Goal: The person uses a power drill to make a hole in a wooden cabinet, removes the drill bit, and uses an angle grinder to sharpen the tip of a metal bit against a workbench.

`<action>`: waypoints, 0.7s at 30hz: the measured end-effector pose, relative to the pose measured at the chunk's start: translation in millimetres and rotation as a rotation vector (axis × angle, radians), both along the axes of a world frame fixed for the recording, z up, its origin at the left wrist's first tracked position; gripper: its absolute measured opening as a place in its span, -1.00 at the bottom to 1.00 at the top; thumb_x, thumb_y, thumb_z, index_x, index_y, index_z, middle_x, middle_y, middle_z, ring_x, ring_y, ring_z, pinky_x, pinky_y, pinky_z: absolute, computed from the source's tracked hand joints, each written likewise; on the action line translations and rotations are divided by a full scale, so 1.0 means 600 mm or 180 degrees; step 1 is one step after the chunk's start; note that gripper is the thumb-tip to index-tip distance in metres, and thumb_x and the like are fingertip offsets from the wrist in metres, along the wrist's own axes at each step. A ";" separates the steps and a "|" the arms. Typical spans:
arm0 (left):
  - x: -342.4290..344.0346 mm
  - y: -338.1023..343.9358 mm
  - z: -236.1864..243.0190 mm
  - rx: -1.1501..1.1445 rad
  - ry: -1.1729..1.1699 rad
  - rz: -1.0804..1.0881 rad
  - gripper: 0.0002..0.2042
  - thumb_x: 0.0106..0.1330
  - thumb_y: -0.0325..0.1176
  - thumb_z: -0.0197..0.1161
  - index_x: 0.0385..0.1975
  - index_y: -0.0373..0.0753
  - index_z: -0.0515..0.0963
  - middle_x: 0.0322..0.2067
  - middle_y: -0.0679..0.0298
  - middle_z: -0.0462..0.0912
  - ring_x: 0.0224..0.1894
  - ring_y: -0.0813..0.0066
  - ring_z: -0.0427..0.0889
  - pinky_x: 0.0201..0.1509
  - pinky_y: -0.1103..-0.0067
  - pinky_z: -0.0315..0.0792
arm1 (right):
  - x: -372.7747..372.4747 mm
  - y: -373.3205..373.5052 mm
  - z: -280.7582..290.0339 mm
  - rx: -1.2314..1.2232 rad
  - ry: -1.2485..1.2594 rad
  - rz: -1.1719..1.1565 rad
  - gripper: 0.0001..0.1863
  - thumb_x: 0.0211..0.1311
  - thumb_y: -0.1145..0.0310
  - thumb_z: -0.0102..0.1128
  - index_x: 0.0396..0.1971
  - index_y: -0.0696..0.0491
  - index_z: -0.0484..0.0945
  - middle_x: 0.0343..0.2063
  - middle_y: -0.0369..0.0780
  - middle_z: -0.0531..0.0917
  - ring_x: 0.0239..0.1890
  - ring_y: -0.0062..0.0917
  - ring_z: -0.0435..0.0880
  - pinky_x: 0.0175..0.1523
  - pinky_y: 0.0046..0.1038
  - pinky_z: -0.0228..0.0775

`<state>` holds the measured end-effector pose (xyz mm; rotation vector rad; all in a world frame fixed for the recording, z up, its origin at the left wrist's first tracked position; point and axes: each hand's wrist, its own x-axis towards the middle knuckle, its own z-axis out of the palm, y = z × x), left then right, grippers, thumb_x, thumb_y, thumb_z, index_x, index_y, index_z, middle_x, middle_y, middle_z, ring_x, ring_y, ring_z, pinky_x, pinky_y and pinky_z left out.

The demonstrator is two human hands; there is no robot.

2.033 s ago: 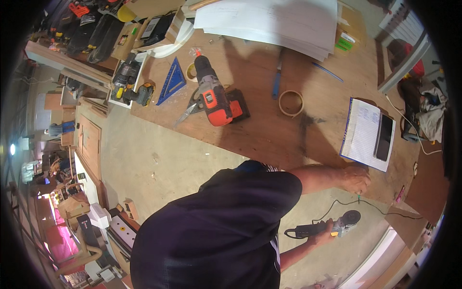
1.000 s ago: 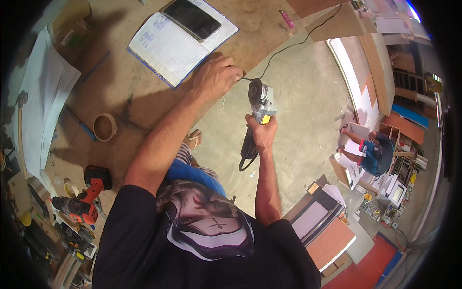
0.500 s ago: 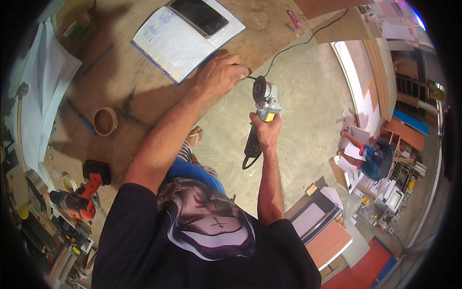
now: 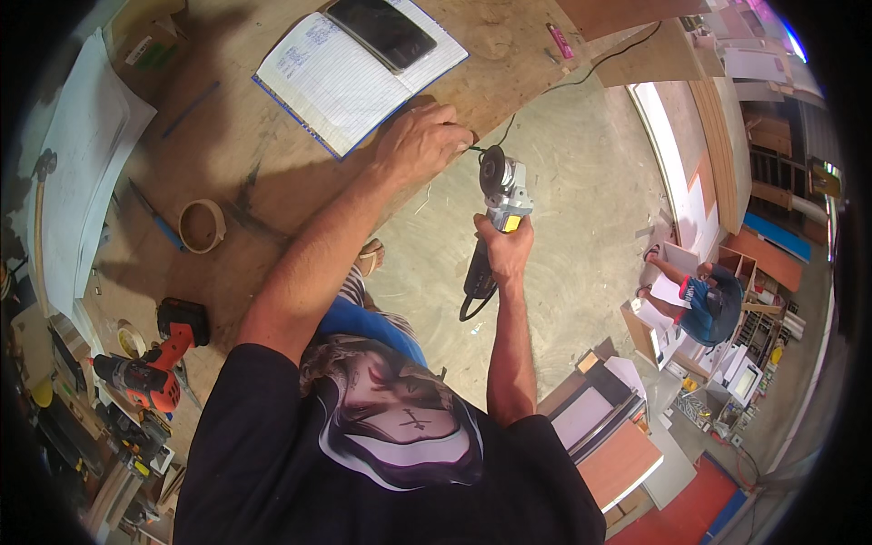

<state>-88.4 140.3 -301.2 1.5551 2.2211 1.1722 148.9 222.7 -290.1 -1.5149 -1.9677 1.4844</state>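
My right hand [image 4: 507,247] is wrapped round the body of an angle grinder [image 4: 507,202], grey at its head and black at the rear. Its dark disc [image 4: 493,170] points away from me, over the floor just beyond the table edge. Closed at that edge, my left hand [image 4: 423,143] pinches a thin dark piece [image 4: 476,148] whose tip sticks out close to the disc. Whether the two touch I cannot tell, and most of the piece is hidden by my fingers. An open lined notebook [image 4: 336,100] lies beyond my left hand, with a black phone [image 4: 386,34] on it.
On the wooden table [image 4: 272,173] lie a tape roll [image 4: 202,226], a blue-handled tool [image 4: 168,232], an orange cordless drill [image 4: 150,377] and a pink object [image 4: 560,42]. A dark cord [image 4: 595,68] trails off the table. Another person [image 4: 708,304] crouches at right near wooden panels [image 4: 618,459].
The view has shifted slightly. The grinder's disc sits a touch lower and further right, still close to the thin dark piece; both hands keep their grip.
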 end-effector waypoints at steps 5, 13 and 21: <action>-0.001 0.000 0.000 0.0002 0.0046 -0.0013 -0.90 0.31 -0.30 0.37 -0.23 0.00 0.77 -0.32 0.32 0.55 -0.11 0.31 0.62 -0.02 0.35 0.55 | 0.004 0.004 -0.007 0.0027 -0.0021 -0.0008 -0.52 0.03 0.37 0.52 -0.08 0.24 0.55 -0.35 -0.21 0.70 -0.40 -0.54 0.68 -0.25 -0.42 0.62; -0.001 -0.001 -0.001 0.0033 0.0051 -0.0001 -0.90 0.31 -0.31 0.37 -0.24 0.00 0.77 -0.33 0.32 0.54 -0.12 0.31 0.62 -0.03 0.35 0.55 | 0.003 0.005 -0.005 0.0050 -0.0135 -0.0027 -0.48 -0.01 0.29 0.53 -0.06 0.21 0.56 -0.33 -0.24 0.72 -0.35 -0.57 0.64 -0.18 -0.43 0.54; -0.001 0.000 0.001 0.0007 0.0076 -0.0007 -0.90 0.32 -0.30 0.36 -0.25 0.01 0.77 -0.33 0.32 0.54 -0.11 0.31 0.62 -0.03 0.35 0.54 | 0.005 0.005 -0.005 0.0039 -0.0092 -0.0036 -0.48 -0.01 0.29 0.54 -0.07 0.21 0.56 -0.34 -0.24 0.72 -0.36 -0.56 0.65 -0.18 -0.43 0.54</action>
